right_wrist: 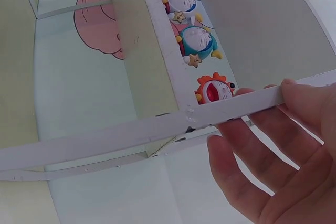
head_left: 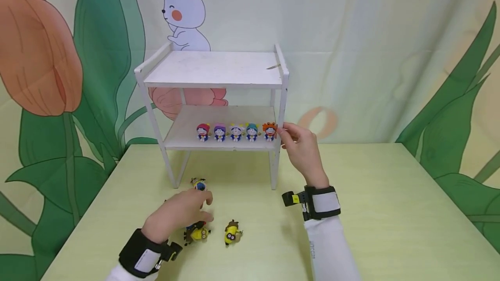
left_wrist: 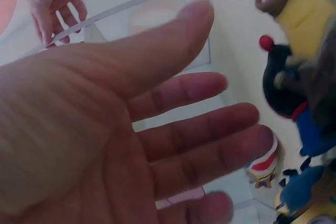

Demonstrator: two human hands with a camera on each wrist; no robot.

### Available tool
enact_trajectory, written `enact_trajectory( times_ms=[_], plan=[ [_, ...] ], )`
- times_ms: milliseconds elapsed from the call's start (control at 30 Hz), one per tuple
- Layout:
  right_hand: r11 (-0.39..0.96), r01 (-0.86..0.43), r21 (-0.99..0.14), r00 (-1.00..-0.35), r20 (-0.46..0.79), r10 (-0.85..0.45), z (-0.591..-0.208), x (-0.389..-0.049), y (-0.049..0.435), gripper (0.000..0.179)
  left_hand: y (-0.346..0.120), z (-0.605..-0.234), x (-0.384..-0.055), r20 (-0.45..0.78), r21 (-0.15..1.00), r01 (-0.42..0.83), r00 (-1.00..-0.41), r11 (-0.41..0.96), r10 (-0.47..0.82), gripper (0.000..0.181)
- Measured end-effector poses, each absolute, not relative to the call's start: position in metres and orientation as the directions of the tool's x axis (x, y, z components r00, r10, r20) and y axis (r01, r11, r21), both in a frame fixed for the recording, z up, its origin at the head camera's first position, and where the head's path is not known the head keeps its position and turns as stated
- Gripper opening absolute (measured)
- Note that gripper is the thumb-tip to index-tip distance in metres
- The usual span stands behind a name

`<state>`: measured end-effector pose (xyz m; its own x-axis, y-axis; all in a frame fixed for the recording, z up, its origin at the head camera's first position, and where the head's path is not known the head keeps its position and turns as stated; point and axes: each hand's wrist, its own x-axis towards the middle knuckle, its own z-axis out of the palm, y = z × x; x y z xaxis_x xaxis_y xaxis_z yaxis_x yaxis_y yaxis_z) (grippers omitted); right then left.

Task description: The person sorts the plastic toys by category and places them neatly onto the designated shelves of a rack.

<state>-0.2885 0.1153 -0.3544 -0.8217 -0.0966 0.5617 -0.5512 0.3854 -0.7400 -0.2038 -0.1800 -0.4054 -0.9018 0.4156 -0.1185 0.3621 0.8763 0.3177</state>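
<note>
A row of small cat figurines in coloured hats stands on the lower shelf of a white rack [head_left: 212, 80]. At the row's right end is a figurine in an orange crab hat [head_left: 270, 131]. My right hand [head_left: 304, 148] is at the rack's front right post, its fingertips beside this figurine and its thumb at the post [right_wrist: 247, 104]. In the head view my left hand [head_left: 177, 211] hovers palm inward, fingers spread, over several yellow goggled figurines [head_left: 201, 233], partly hiding them. Nothing is held in it in the left wrist view. Another yellow figurine [head_left: 231, 232] lies to its right.
A blue-and-yellow figurine [head_left: 199, 184] lies on the pale green table [head_left: 390, 211] just beyond my left hand. The rack's upper shelf [head_left: 218, 66] overhangs the row of figurines. Behind the table hangs a printed curtain [head_left: 351, 77].
</note>
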Motion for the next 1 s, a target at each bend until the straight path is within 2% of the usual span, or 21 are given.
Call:
enact_trajectory(
  times_ms=[100, 233, 667, 1000],
  plan=[
    [0.383, -0.553, -0.74, -0.821, 0.562, -0.101, -0.354, -0.289, 0.115, 0.025, -0.176, -0.411, -0.203, -0.19, 0.294, 0.312, -0.908, 0.904, 0.375, 0.033],
    [0.384, -0.548, -0.743, -0.825, 0.557, -0.101, -0.355, -0.288, 0.115, 0.025, -0.174, -0.418, -0.202, -0.223, 0.256, 0.28, -0.914, 0.925, 0.339, 0.036],
    [0.379, -0.55, -0.744, -0.825, 0.556, -0.104, -0.355, -0.288, 0.114, 0.024, -0.175, -0.424, -0.203, -0.198, 0.242, 0.262, -0.929, 0.934, 0.312, 0.048],
    [0.385, -0.546, -0.744, -0.825, 0.556, -0.097, -0.354, -0.288, 0.115, 0.025, -0.178, -0.427, -0.208, -0.192, 0.172, 0.258, -0.938, 0.951, 0.289, 0.046]
  ],
)
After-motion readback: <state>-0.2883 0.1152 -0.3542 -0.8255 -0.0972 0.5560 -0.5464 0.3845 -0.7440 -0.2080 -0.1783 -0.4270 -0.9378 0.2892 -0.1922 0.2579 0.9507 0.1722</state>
